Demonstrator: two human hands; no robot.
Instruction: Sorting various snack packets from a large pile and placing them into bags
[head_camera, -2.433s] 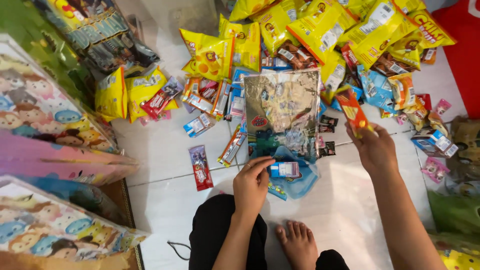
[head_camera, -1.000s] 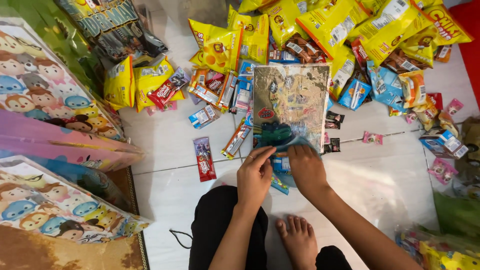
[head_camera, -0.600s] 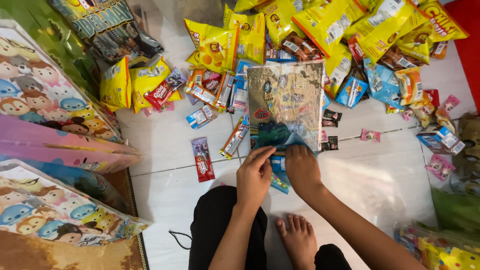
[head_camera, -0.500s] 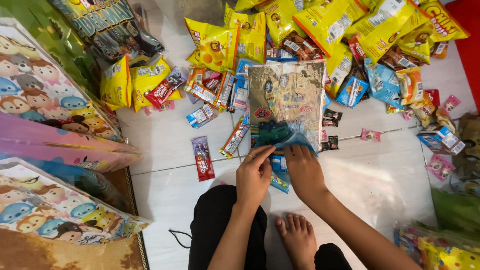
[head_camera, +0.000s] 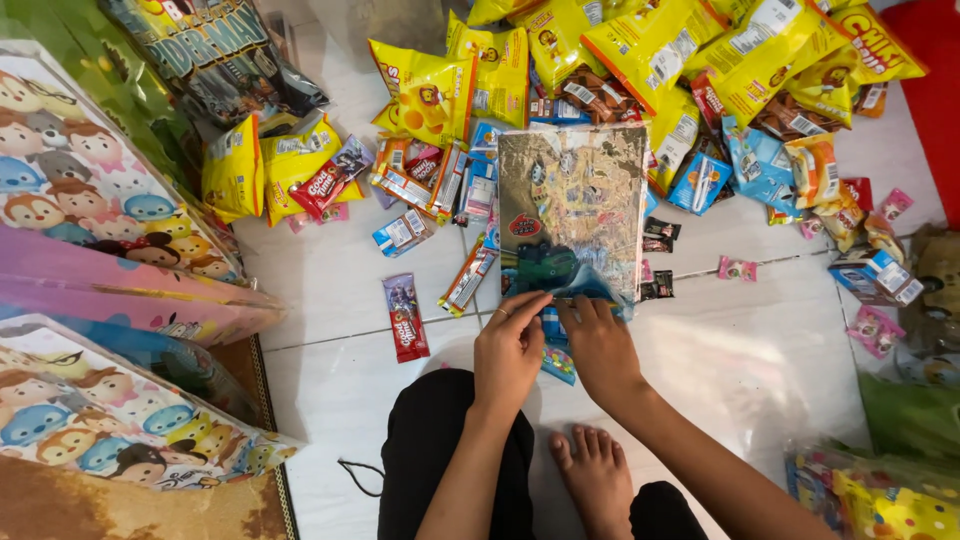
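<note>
A clear plastic goodie bag with printed cartoon figures lies flat on the white tiled floor in front of me, with small snacks showing inside near its mouth. My left hand pinches the bag's near left edge. My right hand presses on the bag's near edge beside it, fingers on the blue part of the opening. A small blue packet peeks out between my two hands.
Yellow chip bags and several small snack packets are heaped beyond the bag. A purple-red bar lies left of it. Cartoon-printed gift bags stand at the left. My foot and black-clad knee sit below.
My right hand let go of the red-orange packet it held up and came down to the bag's mouth. Since then both hands have stayed at the bag's near edge, shifting slightly.
</note>
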